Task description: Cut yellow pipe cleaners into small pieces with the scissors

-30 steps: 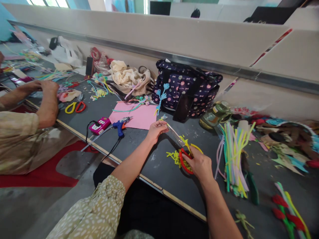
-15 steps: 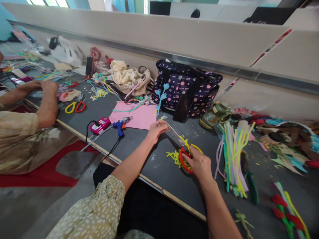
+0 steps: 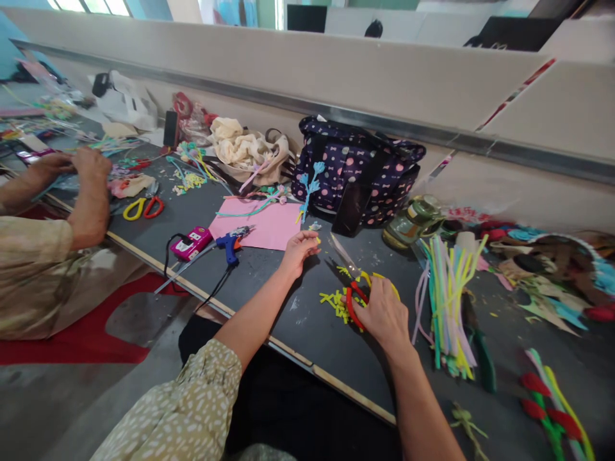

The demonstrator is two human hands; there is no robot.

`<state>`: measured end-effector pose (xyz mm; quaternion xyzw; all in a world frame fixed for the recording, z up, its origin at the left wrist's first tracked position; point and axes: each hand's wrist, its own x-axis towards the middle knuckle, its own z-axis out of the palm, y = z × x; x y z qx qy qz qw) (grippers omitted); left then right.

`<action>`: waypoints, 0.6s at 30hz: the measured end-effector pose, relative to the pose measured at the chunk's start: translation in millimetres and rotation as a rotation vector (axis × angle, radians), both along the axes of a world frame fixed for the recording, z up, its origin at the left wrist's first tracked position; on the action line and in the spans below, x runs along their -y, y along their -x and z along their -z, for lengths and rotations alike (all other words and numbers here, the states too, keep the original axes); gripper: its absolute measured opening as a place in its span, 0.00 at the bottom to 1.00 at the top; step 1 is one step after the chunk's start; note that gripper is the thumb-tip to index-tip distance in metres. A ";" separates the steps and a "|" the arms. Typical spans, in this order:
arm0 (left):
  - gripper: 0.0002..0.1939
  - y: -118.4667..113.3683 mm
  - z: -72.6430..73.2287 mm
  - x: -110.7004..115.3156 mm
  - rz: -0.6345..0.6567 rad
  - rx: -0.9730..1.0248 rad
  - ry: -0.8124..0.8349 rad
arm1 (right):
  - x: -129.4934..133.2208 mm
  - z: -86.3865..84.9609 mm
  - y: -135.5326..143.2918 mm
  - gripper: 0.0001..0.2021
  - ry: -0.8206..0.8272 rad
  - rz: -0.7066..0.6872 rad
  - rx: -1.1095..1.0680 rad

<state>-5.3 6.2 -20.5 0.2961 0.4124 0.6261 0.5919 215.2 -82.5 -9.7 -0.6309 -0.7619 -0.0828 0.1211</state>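
My right hand (image 3: 385, 315) has its fingers through the red and yellow handles of a pair of scissors (image 3: 346, 261), whose blades stand apart and point toward my left hand. My left hand (image 3: 300, 251) is closed in a pinch, just left of the blade tips. A tiny bit of yellow pipe cleaner (image 3: 318, 241) shows at its fingertips; the rest is hidden by the fingers. Beneath the scissors lies a heap of short yellow pipe cleaner pieces (image 3: 335, 306) on the dark table (image 3: 298, 320). Beyond my left hand, a blue pipe cleaner flower stem (image 3: 311, 187) leans on a bag.
Left of my arm are a blue glue gun (image 3: 229, 244), a magenta box (image 3: 193, 242) and pink paper (image 3: 262, 224). A patterned bag (image 3: 327, 168), a glass jar (image 3: 411, 223) and pipe cleaners (image 3: 449, 301) stand beyond and right. A co-worker's hands (image 3: 89, 168) work at far left.
The scissor blades have swung apart, and my right hand has spread its grip on the handles. A gap now shows between blade tips and left hand. The co-worker's hands have shifted slightly.
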 end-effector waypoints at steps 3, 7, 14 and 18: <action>0.13 -0.8 -1.6 1.9 -0.010 -0.067 -0.036 | -0.9 1.0 -2.6 0.26 -0.002 0.025 0.047; 0.12 -3.6 -3.5 5.1 -0.007 -0.214 -0.132 | -3.1 5.7 -8.3 0.22 -0.038 0.008 0.046; 0.19 -9.5 -0.8 13.0 0.093 -0.883 -0.355 | -2.9 7.9 -7.9 0.22 -0.044 -0.009 0.037; 0.25 -10.8 0.8 16.0 0.120 -1.207 -0.431 | -2.8 6.5 -6.6 0.23 -0.047 0.003 0.030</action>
